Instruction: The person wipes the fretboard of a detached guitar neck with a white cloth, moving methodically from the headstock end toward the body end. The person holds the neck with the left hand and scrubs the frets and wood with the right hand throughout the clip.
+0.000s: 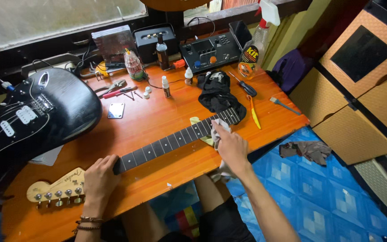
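A detached guitar neck (pixel 171 141) with a dark fretboard lies across the orange wooden table (pixel 157 114), its pale headstock (pixel 54 188) at the lower left. My left hand (pixel 98 179) grips the neck just beside the headstock. My right hand (pixel 230 145) presses a white cloth (pixel 216 134) onto the fretboard near its upper end. A yellowish cloth (pixel 196 122) lies under the neck there.
A black guitar body (pixel 32 118) rests at the left. A black rag (pixel 216 94), screwdrivers (pixel 247 87), small bottles (pixel 165 86), pliers (pixel 113 85), a metal plate (pixel 116 110), a spray bottle (pixel 256 42) and a pedal unit (pixel 209 51) crowd the far side. Blue floor lies below.
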